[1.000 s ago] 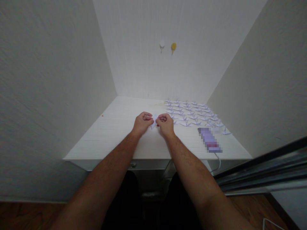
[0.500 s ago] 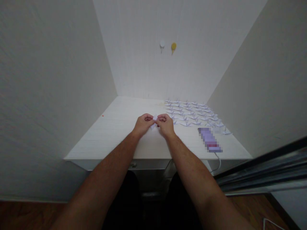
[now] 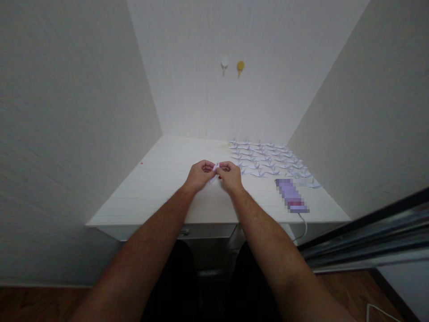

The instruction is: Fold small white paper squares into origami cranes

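Between my two hands, just above the white desk (image 3: 150,192), is a small piece of folded pale paper (image 3: 216,166). My left hand (image 3: 200,174) pinches its left side with thumb and fingers. From the other side my right hand (image 3: 229,175) pinches it too, thumb close to the left thumb. Part of the paper points down toward me below the thumbs; the fingers cover much of the rest. Rows of pale folded paper cranes (image 3: 264,158) stand on the desk to the right of and beyond my right hand.
A phone-like device (image 3: 291,195), blurred out, lies at the right with a white cable (image 3: 304,228) hanging over the front edge. Walls rise on the left, right and back. A white hook (image 3: 224,63) and a yellow hook (image 3: 240,65) are on the back wall.
Both hands keep their pinch on the folded paper, whose visible top part now leans slightly right. The whole view has shifted a little.
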Tool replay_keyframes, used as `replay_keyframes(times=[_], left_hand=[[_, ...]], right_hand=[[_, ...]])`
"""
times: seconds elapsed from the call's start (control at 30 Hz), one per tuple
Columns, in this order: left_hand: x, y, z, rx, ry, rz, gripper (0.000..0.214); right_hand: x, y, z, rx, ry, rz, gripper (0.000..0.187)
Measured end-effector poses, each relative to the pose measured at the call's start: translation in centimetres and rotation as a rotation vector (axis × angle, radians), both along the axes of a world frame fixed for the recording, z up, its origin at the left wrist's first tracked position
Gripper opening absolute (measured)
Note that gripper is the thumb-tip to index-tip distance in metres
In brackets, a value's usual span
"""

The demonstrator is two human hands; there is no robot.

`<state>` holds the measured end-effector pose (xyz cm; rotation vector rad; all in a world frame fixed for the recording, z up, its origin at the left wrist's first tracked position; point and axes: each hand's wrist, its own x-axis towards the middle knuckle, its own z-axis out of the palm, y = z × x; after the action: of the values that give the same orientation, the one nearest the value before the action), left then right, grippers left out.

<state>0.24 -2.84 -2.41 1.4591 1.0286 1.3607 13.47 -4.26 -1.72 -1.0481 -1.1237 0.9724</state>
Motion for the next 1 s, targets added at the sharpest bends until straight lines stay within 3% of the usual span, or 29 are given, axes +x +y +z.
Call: replay_keyframes(times=[0.6,1.0], left_hand=[[0.09,-0.43,0.84,-0.093,-0.002,0.056,0.025],[-0.21,-0.5,0.74,-0.113,-0.031,-0.028,0.023]], right_hand=[[0.2,0.36,-0.15,-0.047,0.047,0.043,0.017],[0.24,-0.26,0.47,-0.015,0.058,0.047,0.015]])
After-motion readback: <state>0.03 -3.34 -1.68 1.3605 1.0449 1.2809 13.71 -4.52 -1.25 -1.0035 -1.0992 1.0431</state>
